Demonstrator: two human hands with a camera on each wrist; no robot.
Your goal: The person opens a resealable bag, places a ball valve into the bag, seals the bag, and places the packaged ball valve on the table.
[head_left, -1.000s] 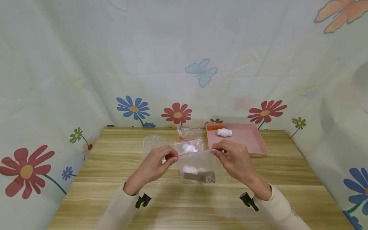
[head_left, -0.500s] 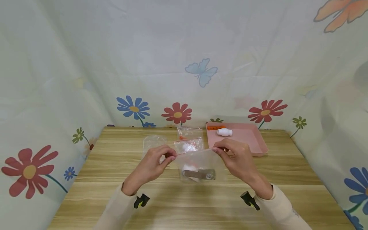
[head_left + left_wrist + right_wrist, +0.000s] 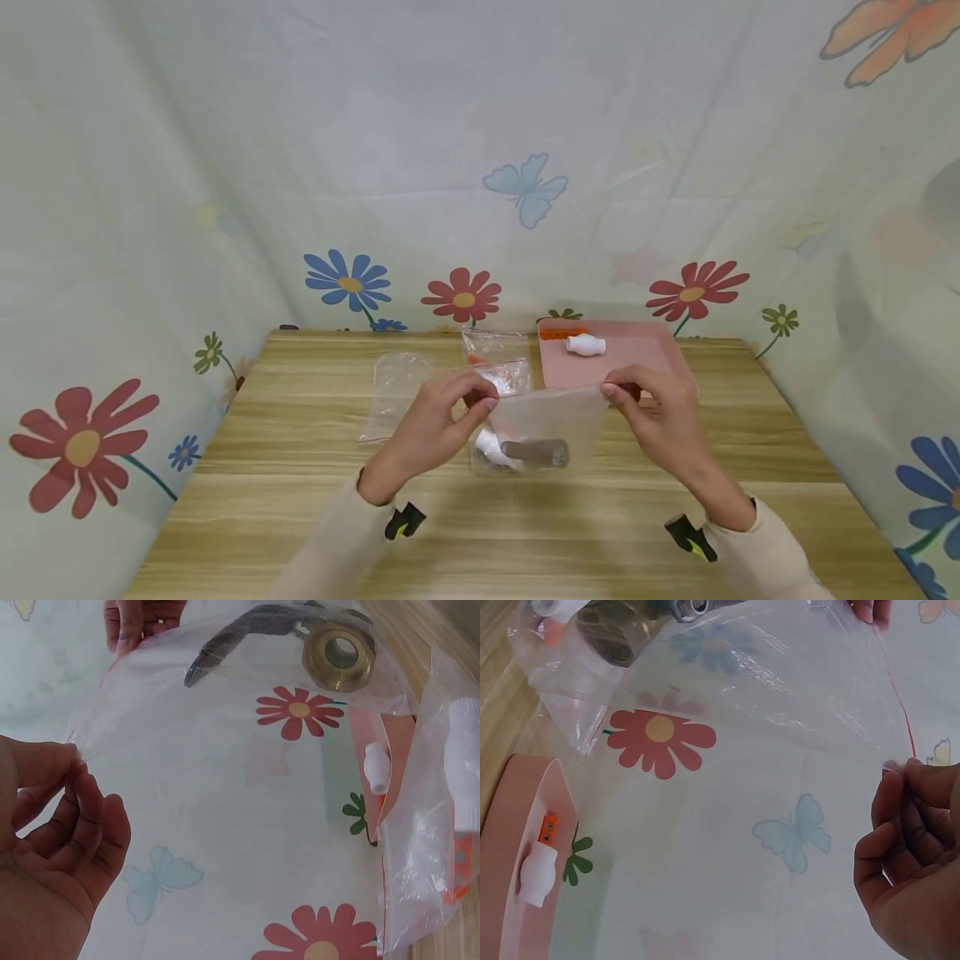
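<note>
A clear zip bag (image 3: 555,408) with a red line along its mouth hangs between my two hands. My left hand (image 3: 442,417) pinches one top corner between thumb and forefinger; my right hand (image 3: 663,421) pinches the other. The mouth edge is stretched between them. Low in the bag lies a brass valve (image 3: 319,666) with a dark grey lever (image 3: 225,645). Behind it, a second zip bag (image 3: 416,870) on the table holds a white ribbed plastic fitting (image 3: 463,769) and an orange piece (image 3: 459,866). In the head view the held bag overlaps it.
A pink tray (image 3: 652,367) at the back right holds a white fitting (image 3: 586,344) and an orange strip (image 3: 562,333). A flat clear bag (image 3: 397,387) lies on the wooden table (image 3: 300,450), left of the bagged parts. A flowered cloth (image 3: 420,167) hangs behind.
Both hands have moved to the right, carrying the bag with the valve. The flat bag at left shows more fully now. The tray and table bags stay put.
</note>
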